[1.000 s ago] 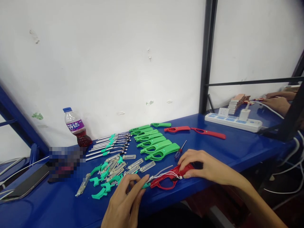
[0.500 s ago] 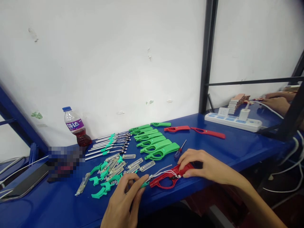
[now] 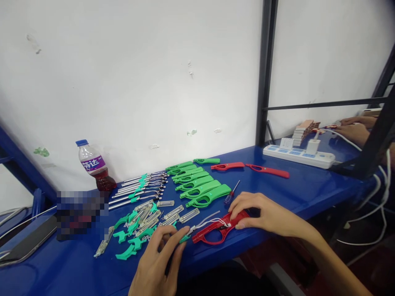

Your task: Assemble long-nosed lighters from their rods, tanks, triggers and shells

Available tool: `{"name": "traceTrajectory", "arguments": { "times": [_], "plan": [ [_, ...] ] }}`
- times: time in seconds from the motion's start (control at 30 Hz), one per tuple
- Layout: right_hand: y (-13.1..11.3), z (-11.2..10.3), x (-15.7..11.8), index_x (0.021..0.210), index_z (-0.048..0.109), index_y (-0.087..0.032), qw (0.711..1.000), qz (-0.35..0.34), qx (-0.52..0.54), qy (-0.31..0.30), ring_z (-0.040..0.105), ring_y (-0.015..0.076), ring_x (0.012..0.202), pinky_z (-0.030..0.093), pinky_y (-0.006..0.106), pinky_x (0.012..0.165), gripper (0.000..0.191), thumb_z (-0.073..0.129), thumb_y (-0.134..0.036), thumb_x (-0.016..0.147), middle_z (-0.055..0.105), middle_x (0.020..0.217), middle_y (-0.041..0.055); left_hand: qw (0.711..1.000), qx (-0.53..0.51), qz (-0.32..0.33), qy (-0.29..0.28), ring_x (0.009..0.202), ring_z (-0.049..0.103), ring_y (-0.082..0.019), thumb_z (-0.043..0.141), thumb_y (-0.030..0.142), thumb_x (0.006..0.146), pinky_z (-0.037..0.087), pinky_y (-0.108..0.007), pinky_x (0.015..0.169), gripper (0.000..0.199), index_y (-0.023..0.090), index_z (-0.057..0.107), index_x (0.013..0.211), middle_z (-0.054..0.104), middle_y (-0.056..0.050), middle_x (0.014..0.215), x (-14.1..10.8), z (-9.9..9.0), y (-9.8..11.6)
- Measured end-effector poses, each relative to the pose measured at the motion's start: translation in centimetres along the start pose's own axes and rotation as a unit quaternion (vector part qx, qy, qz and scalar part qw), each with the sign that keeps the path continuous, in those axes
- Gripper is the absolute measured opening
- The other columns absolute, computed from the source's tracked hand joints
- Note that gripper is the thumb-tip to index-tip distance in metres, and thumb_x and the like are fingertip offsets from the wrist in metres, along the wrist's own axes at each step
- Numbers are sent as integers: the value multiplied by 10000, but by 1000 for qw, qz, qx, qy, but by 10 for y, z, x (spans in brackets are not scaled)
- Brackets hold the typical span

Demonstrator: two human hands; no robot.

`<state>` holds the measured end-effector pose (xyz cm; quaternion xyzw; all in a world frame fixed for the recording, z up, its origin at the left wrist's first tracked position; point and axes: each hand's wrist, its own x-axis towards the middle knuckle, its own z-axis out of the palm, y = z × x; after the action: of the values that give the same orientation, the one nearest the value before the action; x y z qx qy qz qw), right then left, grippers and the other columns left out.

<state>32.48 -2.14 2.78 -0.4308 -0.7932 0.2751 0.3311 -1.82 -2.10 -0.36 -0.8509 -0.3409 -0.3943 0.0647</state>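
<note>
My left hand is closed, pinching a small green plastic piece between thumb and fingers. White wires and a thin clear tube run from that piece toward a red lighter casing half. The casing lies open side up near the table's front edge, a black part and the wire ends inside it. My right hand grips the casing's handle end with thumb and fingers. Just behind this hand lies a screwdriver with a dark handle. Anything inside my left palm is hidden.
Green lighter casings lie in a row, with red casings behind. Metal rods, clear fuel tanks and green triggers are to the left. A drink bottle and power strip flank them.
The whole scene has shifted slightly left in the view. Both hands keep their holds, and the green piece and red casing stay in nearly the same places.
</note>
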Motion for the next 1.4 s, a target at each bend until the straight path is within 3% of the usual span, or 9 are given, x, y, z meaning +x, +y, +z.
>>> {"name": "traceTrajectory", "arguments": {
  "times": [0.53, 0.8, 1.07, 1.23, 1.4],
  "plan": [
    [-5, -2, 0, 1025, 837, -332, 1000, 9, -3, -3, 674, 235, 1154, 468, 389, 1059, 269, 803, -561, 889, 773, 1184, 14, 1000, 8, -1, -22, 945, 716, -158, 539, 258, 1082, 608, -232, 805, 323, 309, 630, 1388, 643, -62, 1146, -4, -1, 2],
    [-12, -1, -1, 1064, 825, -322, 1000, 13, -11, -7, 642, 286, 1218, 472, 451, 1098, 389, 845, -617, 812, 747, 1249, 53, 1000, 6, 1, -25, 976, 723, -167, 547, 255, 1078, 615, -241, 827, 325, 306, 628, 1389, 645, -72, 1157, -3, -2, 1],
    [-19, 6, -3, 1032, 817, -315, 999, -10, -48, 21, 634, 289, 1210, 487, 443, 1092, 385, 840, -630, 811, 742, 1231, 53, 1000, -4, -8, -8, 949, 730, -167, 551, 254, 1073, 621, -240, 818, 311, 307, 659, 1361, 661, -70, 1142, -2, -2, 3],
    [-24, 14, 3, 930, 816, -297, 996, -25, -86, 21, 630, 262, 1206, 496, 399, 1060, 289, 772, -581, 906, 747, 1197, 41, 1000, -1, -9, -10, 954, 736, -161, 558, 254, 1071, 619, -232, 825, 306, 301, 662, 1355, 659, -65, 1142, -2, -2, 2],
    [-22, 17, 7, 974, 809, -282, 996, -63, -68, 19, 681, 220, 1055, 520, 355, 971, 261, 706, -521, 984, 781, 1068, 31, 1000, -1, -11, -10, 982, 747, -171, 555, 277, 1077, 626, -232, 831, 300, 300, 665, 1355, 677, -66, 1143, -2, -4, 3]
  ]
}}
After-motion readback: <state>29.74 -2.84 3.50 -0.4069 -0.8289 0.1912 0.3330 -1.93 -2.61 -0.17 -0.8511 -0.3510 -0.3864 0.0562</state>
